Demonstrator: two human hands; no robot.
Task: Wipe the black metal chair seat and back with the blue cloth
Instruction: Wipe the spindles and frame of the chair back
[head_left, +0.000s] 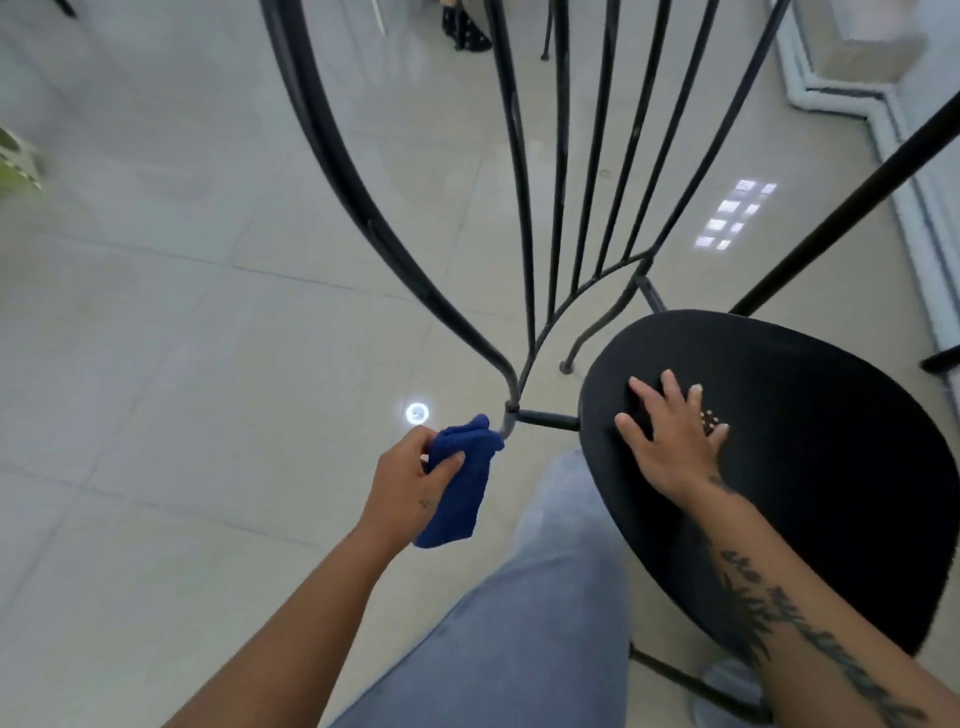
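The blue cloth (460, 480) is gripped in the left hand (408, 483) and pressed against the lower frame joint of the chair back (524, 218). The seat (810, 457) is steadied by the flat, spread right hand (670, 441). How much has been wiped cannot be told; the seat appears not yet under the cloth.

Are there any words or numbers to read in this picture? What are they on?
Curly tattoo writing on the right forearm: too blurred to read.
Tiny tattoo mark on the left hand: too small to read.
No words or labels show on the blue cloth or the chair seat.
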